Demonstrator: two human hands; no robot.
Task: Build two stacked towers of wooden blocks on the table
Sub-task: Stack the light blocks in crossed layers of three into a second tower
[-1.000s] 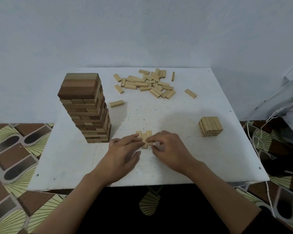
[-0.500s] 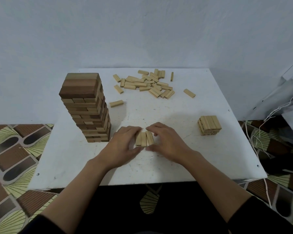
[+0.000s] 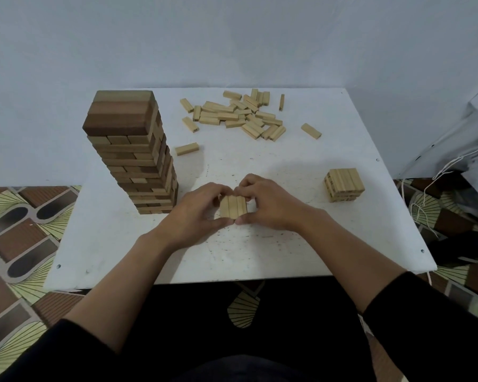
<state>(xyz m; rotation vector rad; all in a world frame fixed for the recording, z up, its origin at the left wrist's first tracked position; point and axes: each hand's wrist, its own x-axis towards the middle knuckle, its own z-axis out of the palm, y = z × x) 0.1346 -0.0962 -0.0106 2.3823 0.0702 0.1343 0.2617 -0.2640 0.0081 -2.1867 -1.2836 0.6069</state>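
Observation:
A tall tower of dark and pale wooden blocks stands on the left of the white table. A short stack of pale blocks sits at the right. In the middle front, three pale blocks lie side by side as a flat row. My left hand grips that row from the left, and my right hand grips it from the right, thumbs meeting at the near end. A heap of loose pale blocks lies at the back.
Single loose blocks lie apart from the heap, one beside the tower and one at the right. A patterned floor mat surrounds the table. White cords and a bag hang at the right edge.
The three blocks went from a loose, uneven bunch under my fingers to a squared, aligned row. Both hands have closed in round its sides.

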